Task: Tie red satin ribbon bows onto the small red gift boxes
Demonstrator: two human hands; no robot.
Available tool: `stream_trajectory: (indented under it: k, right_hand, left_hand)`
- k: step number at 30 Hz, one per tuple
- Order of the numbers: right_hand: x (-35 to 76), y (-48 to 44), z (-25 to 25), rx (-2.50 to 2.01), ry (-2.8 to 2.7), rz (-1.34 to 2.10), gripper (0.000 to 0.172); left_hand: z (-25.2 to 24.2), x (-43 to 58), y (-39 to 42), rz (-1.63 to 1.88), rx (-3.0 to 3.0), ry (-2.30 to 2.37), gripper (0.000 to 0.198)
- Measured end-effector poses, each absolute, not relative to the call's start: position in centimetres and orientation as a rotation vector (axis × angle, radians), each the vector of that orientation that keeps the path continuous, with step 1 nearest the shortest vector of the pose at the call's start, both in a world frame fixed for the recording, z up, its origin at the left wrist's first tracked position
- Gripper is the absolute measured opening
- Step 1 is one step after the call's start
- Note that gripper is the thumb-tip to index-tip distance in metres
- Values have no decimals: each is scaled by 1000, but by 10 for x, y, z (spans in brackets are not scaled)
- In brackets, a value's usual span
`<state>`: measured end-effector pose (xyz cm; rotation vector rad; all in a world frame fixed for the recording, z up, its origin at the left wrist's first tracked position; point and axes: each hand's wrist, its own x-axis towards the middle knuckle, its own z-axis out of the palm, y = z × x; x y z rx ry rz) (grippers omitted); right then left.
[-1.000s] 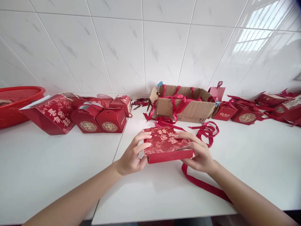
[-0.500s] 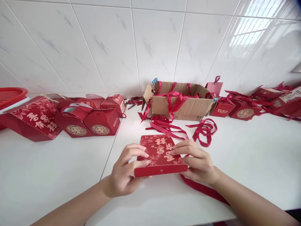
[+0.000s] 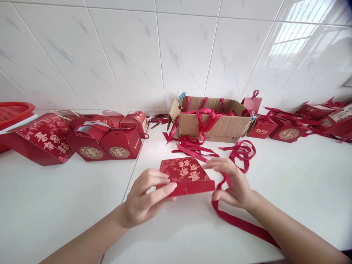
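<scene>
In the middle of the head view, a flat folded red gift box [image 3: 178, 169] with pale lettering is held off the table, its near edge tilted up. My left hand [image 3: 148, 196] grips its left near corner, fingers on top and thumb side partly hidden below. My right hand [image 3: 232, 183] is off the box at its right side, thumb and fingers apart with nothing between them. A long red ribbon [image 3: 247, 229] runs behind and under the right hand toward the right forearm. More loose ribbon [image 3: 243, 152] lies curled just beyond it.
Against the tiled wall stands a cardboard box [image 3: 214, 126] draped with red ribbons. Several made-up red boxes [image 3: 118, 146] line the left side, near a red plastic basket [image 3: 16, 112]. On the right are more red boxes [image 3: 287, 128] with ribbon bows.
My right hand has let go of the box and opened beside it. The box has tilted, so its near side faces me more, still in my left hand.
</scene>
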<state>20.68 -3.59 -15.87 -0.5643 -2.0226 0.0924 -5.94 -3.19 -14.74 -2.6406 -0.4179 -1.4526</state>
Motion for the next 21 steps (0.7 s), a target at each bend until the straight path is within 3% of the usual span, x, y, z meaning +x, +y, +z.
stream_trajectory:
  k: [5, 11, 13, 16, 21]
  right_hand:
    - [221, 15, -128, -933, -1890, -199, 26]
    - [226, 88, -121, -1498, -1877, -247, 59]
    - [225, 95, -127, -1581, -1953, -349, 61]
    - [227, 92, -130, -1620, -1961, -492, 49]
    - [236, 87, -125, -1689, -1861, -455, 28]
  left_hand:
    - [-152, -68, -13, -1521, -2506, -601, 32]
    - [-168, -74, -2, -1380, -2545, -699, 33]
    - [-173, -75, 1, -1332, -2603, -742, 30]
    - [-176, -76, 5, -1264, -2664, -793, 26]
    - [-171, -80, 8, -1311, -2620, -768, 22]
